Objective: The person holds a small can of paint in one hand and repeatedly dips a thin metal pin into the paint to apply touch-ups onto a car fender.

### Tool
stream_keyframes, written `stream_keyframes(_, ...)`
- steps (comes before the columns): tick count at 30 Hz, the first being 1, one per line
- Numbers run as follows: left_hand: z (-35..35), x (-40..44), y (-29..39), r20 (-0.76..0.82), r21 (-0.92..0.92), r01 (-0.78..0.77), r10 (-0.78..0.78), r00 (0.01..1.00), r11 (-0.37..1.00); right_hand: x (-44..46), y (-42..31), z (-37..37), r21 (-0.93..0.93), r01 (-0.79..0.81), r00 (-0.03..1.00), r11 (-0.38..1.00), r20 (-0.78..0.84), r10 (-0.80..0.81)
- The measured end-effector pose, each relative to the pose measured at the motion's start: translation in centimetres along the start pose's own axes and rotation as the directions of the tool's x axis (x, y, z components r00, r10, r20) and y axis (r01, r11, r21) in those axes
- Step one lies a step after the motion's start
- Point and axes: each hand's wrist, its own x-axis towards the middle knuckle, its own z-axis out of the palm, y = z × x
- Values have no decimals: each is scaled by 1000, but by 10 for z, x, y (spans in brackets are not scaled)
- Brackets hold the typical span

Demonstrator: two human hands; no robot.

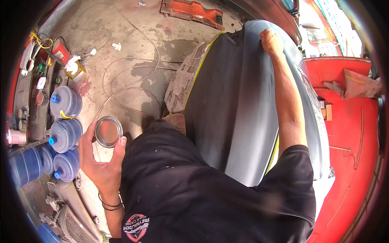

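My left hand (102, 162) holds a small round metal can (108, 131) at the left, thumb on one side and fingers on the other. The can's open top faces up and its inside looks brownish grey. My right arm reaches forward over a dark grey car body panel (255, 93). At its far end, my right hand (271, 41) rests on the panel with the fingers curled together; whatever they hold is hidden. Yellow masking tape (197, 75) and newspaper (182, 81) line the panel's left edge.
Several blue water jugs (65, 135) stand at the left beside a cluttered shelf (34, 97). A thin hose (156, 60) snakes over the concrete floor. An orange-red creeper board (192, 12) lies at the back. To the right is a red panel (344, 133) with a plastic bag (360, 84).
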Motion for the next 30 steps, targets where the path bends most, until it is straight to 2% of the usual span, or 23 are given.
stream_keyframes(16,1,3,-2,-2,2,-1,1,1000,1000,-2,-3,-5,-22,14,1000,1000,10,-14)
stream_keyframes(19,0,4,-2,-3,3,9,-9,1000,1000,-1,-7,-8,-20,-23,999,1000,30,23)
stream_keyframes(25,-1,5,-4,-6,-11,14,-14,1000,1000,-4,-3,-9,135,-34,999,990,-3,34)
stream_keyframes(30,-1,6,-4,0,-15,7,-7,1000,1000,-4,-1,-10,130,-41,999,991,4,41)
